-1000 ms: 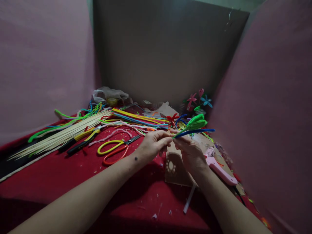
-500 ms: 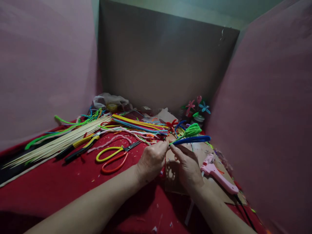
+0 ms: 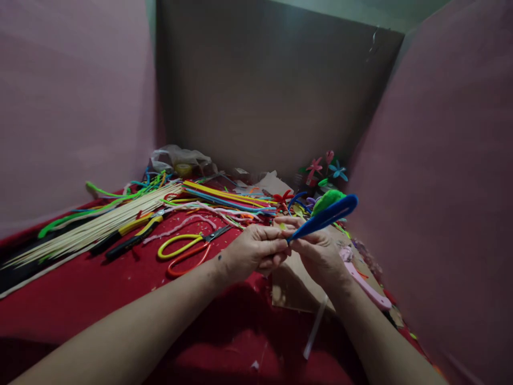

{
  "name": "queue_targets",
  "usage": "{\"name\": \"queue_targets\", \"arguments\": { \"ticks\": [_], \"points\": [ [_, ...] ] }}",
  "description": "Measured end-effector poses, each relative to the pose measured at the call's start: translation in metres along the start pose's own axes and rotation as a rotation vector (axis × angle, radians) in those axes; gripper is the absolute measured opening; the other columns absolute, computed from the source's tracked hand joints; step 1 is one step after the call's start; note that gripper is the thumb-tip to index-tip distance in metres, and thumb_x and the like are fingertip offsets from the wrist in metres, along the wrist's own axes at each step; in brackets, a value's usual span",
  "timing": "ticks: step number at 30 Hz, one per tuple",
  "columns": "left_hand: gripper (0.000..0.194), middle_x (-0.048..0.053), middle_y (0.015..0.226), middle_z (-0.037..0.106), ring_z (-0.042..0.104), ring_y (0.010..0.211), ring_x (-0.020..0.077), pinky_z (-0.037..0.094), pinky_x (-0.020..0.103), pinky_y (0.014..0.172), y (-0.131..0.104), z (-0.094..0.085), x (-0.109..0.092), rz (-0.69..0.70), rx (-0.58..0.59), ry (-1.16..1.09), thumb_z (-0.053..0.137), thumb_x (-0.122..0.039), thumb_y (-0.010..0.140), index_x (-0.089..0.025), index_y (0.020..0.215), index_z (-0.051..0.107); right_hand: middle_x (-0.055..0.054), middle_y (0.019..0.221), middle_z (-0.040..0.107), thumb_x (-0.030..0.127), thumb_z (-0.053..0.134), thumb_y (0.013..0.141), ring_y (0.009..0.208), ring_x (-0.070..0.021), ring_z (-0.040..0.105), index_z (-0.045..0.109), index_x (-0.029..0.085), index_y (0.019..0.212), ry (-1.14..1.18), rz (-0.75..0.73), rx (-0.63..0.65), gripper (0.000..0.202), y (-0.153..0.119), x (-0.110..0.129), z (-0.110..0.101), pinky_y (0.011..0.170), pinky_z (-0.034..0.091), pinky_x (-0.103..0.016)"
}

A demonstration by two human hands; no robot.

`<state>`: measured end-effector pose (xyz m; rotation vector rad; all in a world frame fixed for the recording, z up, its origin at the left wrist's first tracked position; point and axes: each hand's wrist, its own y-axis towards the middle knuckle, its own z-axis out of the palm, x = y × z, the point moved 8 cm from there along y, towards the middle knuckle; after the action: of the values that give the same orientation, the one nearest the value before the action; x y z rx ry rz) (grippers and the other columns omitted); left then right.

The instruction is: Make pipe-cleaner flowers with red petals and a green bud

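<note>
**Pipe-cleaner stem: handling and grip points**

Blue pipe cleaner sits folded into a narrow loop, raised above the red table and angled up to your right. A green pipe-cleaner bundle lies just behind the loop and touches it.

Your left hand and right hand meet at the lower end of the loop. Both pinch closed on the blue pipe cleaner, fingertips together; whether the green bundle's end is inside the same pinch is hidden.

Handling judgement:
- Weight: very light.
- Stiffness: soft fuzz over a thin wire core; it bends easily and probably keeps whatever bend you give it.
- Surface: fuzzy, so unlikely to slip.
- Risk: squeezing the loop itself would likely flatten it.

Take hold at the base, where your fingers are now, not on the loop.

Scissors with yellow and orange handles lie on the table left of your hands. A pink glue gun lies to the right, partly hidden by your right wrist.
</note>
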<state>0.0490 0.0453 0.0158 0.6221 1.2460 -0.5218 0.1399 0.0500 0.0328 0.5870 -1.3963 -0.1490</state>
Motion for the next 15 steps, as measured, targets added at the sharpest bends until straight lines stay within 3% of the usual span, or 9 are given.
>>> {"name": "queue_targets", "arguments": {
  "ticks": [3,7,9,12,15],
  "points": [
    [0.020,-0.005,0.053,0.046,0.033,0.038,0.0032,0.026,0.017,0.038,0.000,-0.002,-0.008,0.076,-0.037,0.191,0.049,-0.029,0.083,-0.013,0.070,0.055,-0.004,0.109,0.066,0.023,0.067,0.073,0.108,-0.0258,0.052,0.075,0.027,0.081,0.014,0.005,-0.132,0.012,-0.004,-0.001,-0.001,0.096,0.035,-0.044],
    [0.013,-0.003,0.059,0.050,0.044,0.053,0.0077,0.036,0.019,0.052,-0.006,-0.006,-0.030,0.420,-0.260,0.693,0.051,-0.020,0.081,-0.016,0.069,0.055,-0.004,0.101,0.067,0.023,0.068,0.071,0.100,-0.0245,0.055,0.075,0.026,0.079,0.040,0.053,-0.301,0.011,-0.007,-0.012,-0.005,0.089,0.040,-0.040],
    [0.013,-0.002,0.062,0.051,0.045,0.055,0.0083,0.037,0.020,0.054,-0.012,-0.006,-0.032,0.553,-0.351,0.820,0.049,-0.018,0.081,-0.017,0.069,0.054,-0.004,0.095,0.067,0.024,0.070,0.069,0.095,-0.0230,0.056,0.074,0.025,0.077,0.028,0.072,-0.362,0.009,-0.009,-0.016,-0.006,0.083,0.043,-0.037],
    [0.021,-0.003,0.058,0.051,0.046,0.051,0.0072,0.037,0.019,0.052,-0.011,-0.006,-0.023,0.543,-0.349,0.843,0.043,-0.018,0.085,-0.017,0.067,0.053,-0.003,0.088,0.066,0.023,0.074,0.064,0.085,-0.0196,0.057,0.072,0.023,0.070,0.037,0.094,-0.420,0.006,-0.011,-0.021,-0.006,0.072,0.044,-0.031],
    [0.025,-0.003,0.052,0.052,0.049,0.046,0.0071,0.039,0.018,0.049,-0.003,-0.015,-0.012,0.372,-0.330,0.654,0.044,-0.024,0.085,-0.017,0.062,0.053,-0.001,0.086,0.066,0.023,0.077,0.059,0.075,-0.0161,0.055,0.070,0.022,0.066,0.142,0.109,-0.447,0.010,-0.012,-0.028,-0.005,0.063,0.043,-0.028]
  ]
}}
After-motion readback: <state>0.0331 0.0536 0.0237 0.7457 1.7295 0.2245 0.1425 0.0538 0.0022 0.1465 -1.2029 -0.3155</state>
